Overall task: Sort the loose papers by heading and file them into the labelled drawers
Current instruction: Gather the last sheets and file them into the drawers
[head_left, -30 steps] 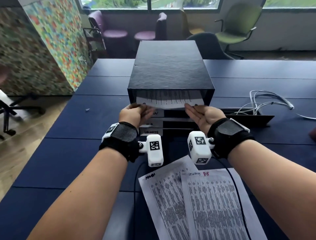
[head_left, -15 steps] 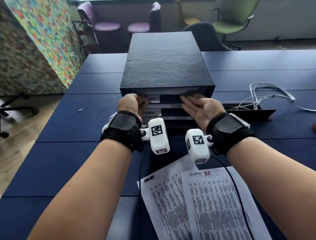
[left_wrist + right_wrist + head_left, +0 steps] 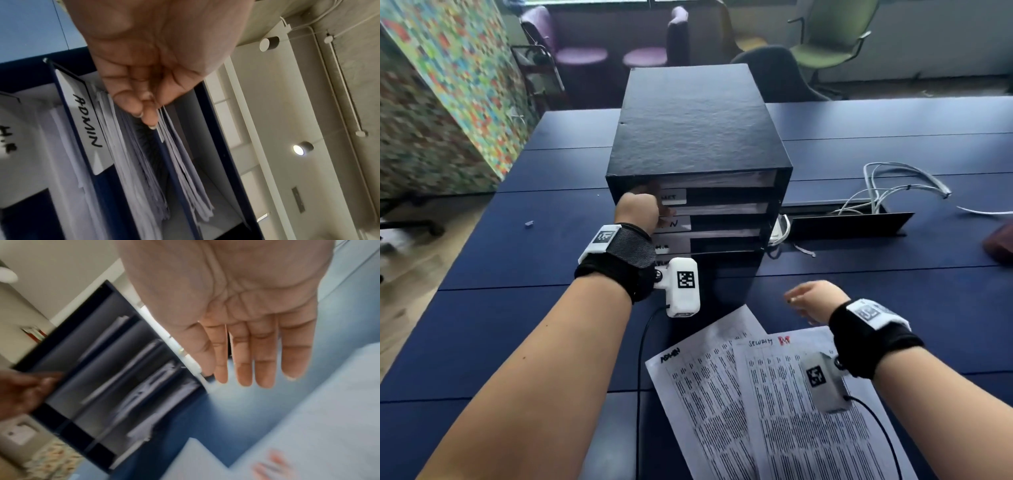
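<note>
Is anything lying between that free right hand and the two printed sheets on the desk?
Nothing visible does. The right hand hangs open just above the sheet headed Security, with only bare blue table near it. The sheet headed Admin lies partly tucked under the Security one.

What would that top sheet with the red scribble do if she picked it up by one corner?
Probably droop: the sheet with the red mark looks like one thin printed page lying flat on the table. It is likely very light, so it may slide over the sheet headed ADMIN underneath. Her right hand hovers open above it.
</note>
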Demonstrator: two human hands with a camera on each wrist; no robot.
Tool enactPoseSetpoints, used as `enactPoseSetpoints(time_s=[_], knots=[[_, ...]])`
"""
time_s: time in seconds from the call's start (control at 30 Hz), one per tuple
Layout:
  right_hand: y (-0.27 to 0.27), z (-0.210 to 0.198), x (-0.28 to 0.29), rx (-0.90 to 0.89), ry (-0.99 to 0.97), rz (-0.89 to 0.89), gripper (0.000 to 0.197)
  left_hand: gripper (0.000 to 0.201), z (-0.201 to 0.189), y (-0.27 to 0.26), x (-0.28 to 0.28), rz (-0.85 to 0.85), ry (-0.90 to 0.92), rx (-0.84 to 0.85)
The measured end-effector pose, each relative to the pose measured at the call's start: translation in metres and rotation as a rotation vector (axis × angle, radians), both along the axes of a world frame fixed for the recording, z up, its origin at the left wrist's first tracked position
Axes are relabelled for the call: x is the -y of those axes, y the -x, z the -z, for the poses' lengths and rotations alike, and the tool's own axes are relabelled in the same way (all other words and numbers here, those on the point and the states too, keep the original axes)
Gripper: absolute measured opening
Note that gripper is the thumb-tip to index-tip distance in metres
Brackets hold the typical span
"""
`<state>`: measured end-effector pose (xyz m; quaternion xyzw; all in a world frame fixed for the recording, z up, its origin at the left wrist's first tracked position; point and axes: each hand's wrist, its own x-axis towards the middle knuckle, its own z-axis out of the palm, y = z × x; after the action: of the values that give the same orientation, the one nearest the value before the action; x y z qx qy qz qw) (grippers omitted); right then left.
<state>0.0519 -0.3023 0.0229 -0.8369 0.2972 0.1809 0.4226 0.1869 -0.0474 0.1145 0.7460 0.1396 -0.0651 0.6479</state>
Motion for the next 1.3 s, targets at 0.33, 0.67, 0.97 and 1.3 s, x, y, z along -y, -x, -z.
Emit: enactPoseSetpoints(time_s=[0.33, 0.67, 0.97, 1.3], knots=[[0.07, 0.054, 0.063, -0.294, 0.337, 0.167, 0.064, 0.031, 0.063, 0.097, 0.014, 0.253, -0.07, -0.06], [0.097, 0.064, 0.058, -0.343, 0.304, 0.086, 0.047, 0.019, 0.14, 0.208, 0.026, 0.35, -0.06, -0.543], [0.107, 0.053, 0.048, 0.024, 0.11, 0.094, 0.024, 0.019, 0.156, 0.225, 0.019, 0.392, -0.153, -0.389], [0.064, 0.023, 0.01, 0.373, -0.539, 0.331, 0.017, 0.045, 0.146, 0.219, 0.002, 0.214, -0.035, -0.333]])
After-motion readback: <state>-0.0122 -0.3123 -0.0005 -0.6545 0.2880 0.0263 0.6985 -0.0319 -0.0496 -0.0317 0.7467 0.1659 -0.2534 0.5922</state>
